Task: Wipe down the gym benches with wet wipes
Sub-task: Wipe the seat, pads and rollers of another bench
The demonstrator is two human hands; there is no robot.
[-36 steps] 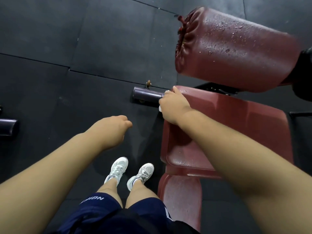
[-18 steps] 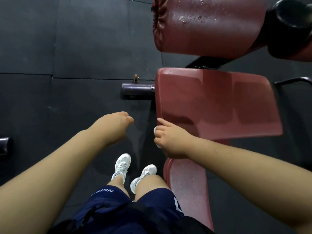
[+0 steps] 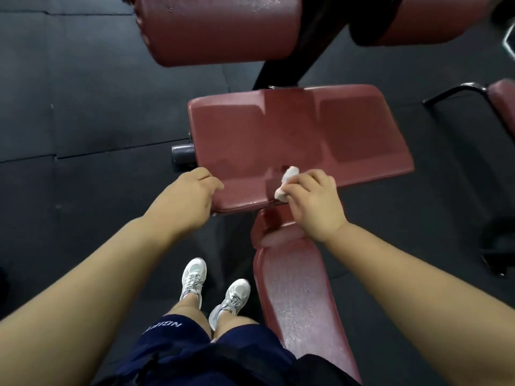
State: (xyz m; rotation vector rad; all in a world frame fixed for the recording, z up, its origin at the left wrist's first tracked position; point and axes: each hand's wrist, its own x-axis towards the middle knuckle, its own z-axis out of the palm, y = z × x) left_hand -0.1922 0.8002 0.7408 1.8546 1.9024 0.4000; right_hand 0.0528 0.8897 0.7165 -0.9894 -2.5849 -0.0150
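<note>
A dark red padded bench seat (image 3: pixel 292 135) lies below me, wide and flat, with a wet sheen. My right hand (image 3: pixel 312 196) is closed around a crumpled white wet wipe (image 3: pixel 287 181) and presses it on the seat's near edge. My left hand (image 3: pixel 192 199) rests at the seat's near left corner, fingers curled against the edge. A narrower red back pad (image 3: pixel 301 307) runs from the seat toward me, speckled with droplets.
Two red roller pads (image 3: pixel 223 32) hang above the seat on a black frame (image 3: pixel 289 68). A grey metal peg (image 3: pixel 182 154) sticks out at the seat's left. Another red bench (image 3: pixel 504 101) stands at the right edge. Black rubber floor (image 3: pixel 83 107); my white shoes (image 3: pixel 214 288) stand left of the back pad.
My right hand has moved with the wipe from the seat's left side to the middle of its near edge. My left hand has come forward onto the seat's near left corner.
</note>
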